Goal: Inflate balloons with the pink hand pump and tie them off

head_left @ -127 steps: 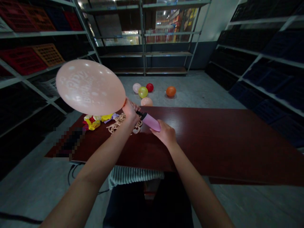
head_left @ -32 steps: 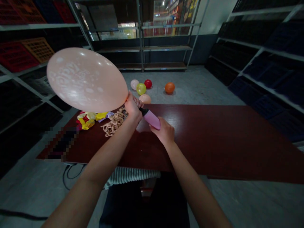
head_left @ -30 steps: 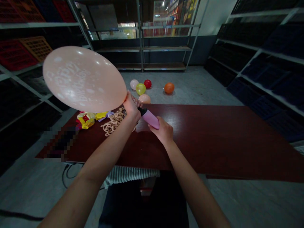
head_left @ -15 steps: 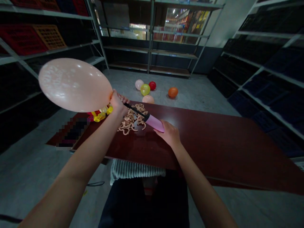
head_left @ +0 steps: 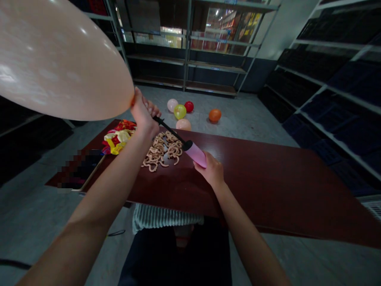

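Observation:
My left hand is closed round the neck of a large peach balloon and the black end of a balloon pump. The balloon has faint pale printing and runs out of view at the upper left. A black rod slopes from that hand down to the pump's pink barrel. My right hand is wrapped round the barrel's lower end, above the table. Below the rod lies a pile of beige curved pieces. Several uninflated balloons in red, yellow and cream lie beyond my left forearm.
The dark red wooden table spans the view before my lap. On the floor behind it rest several inflated balloons, among them an orange balloon and a yellow balloon. Metal shelves stand at the back and both sides.
The peach balloon looks much larger and reaches farther up and left. My left hand has moved up and slightly left, and more of the pump's rod shows. My right hand has hardly moved.

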Tool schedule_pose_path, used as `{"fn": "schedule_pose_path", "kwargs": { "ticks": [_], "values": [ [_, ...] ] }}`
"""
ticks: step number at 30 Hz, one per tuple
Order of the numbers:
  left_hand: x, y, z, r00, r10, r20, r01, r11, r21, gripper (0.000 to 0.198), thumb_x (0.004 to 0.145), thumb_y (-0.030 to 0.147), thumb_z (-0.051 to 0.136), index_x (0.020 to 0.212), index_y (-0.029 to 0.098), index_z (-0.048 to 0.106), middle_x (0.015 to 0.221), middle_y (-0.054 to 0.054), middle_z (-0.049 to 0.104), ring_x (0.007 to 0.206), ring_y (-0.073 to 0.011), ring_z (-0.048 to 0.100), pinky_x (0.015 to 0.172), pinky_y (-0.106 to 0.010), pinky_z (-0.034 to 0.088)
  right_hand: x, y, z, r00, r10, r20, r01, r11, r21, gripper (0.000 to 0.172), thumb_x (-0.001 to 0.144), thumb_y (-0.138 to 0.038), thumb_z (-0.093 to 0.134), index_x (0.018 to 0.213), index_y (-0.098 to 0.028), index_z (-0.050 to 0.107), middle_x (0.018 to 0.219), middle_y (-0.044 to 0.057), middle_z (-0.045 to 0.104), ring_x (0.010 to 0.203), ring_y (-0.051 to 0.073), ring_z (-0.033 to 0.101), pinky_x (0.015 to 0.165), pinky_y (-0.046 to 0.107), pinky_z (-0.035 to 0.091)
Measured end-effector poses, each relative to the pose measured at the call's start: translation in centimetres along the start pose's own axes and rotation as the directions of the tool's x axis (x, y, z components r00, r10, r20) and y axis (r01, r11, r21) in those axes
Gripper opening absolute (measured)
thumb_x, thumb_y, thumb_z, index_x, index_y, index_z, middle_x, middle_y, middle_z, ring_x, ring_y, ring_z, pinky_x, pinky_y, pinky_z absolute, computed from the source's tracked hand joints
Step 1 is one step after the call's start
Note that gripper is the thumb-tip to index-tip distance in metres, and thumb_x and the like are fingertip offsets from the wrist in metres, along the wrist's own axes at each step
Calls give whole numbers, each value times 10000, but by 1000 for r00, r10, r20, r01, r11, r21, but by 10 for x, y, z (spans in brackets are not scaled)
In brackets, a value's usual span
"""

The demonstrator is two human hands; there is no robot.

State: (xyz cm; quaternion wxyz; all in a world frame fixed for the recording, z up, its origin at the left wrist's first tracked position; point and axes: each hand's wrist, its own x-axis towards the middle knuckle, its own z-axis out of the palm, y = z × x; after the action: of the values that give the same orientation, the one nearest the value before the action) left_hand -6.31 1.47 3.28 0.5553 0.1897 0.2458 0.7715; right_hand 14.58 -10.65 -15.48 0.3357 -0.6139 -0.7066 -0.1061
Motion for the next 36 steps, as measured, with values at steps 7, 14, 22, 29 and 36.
{"fn": "schedule_pose_path", "kwargs": {
  "ticks": [7,14,22,29,36],
  "values": [
    [-34,-66,17,995,-91,42,85,988,127,526,1061,407,461,625,219,237,435,68,155,332,-84,171,376,-264,148,2,3,2,996,85,40,-88,994,69,457,917,-488,612,1243,-169,585,1025,123,755,868,266,732,708,331,521],
    [-47,-112,7,986,-164,19,161,980,120,539,990,435,600,626,215,269,489,77,171,337,-68,194,385,-264,175,4,5,5,984,179,12,-180,983,37,499,894,-529,630,1259,-192,589,1029,114,750,872,264,722,699,327,501],
    [-27,-89,-11,983,-154,-102,166,978,126,522,1062,388,452,613,213,250,435,69,194,346,-81,183,398,-266,175,9,-2,9,996,91,15,-90,994,-54,384,894,-280,626,1265,-193,574,995,84,727,882,239,680,722,315,464],
    [-6,-47,-38,972,-138,-190,148,988,39,504,1052,334,444,615,203,231,424,63,208,341,-80,205,396,-248,214,7,-4,4,997,-21,68,32,988,-151,371,926,-251,573,1289,-173,568,983,97,703,879,247,641,742,336,446],
    [17,16,-61,965,-102,-241,108,994,14,496,1062,337,413,630,199,214,434,77,189,329,-76,195,402,-232,222,5,-4,8,989,-123,84,136,974,-179,391,899,-244,595,1282,-166,576,992,102,709,886,242,640,756,334,454]
  ]
}}
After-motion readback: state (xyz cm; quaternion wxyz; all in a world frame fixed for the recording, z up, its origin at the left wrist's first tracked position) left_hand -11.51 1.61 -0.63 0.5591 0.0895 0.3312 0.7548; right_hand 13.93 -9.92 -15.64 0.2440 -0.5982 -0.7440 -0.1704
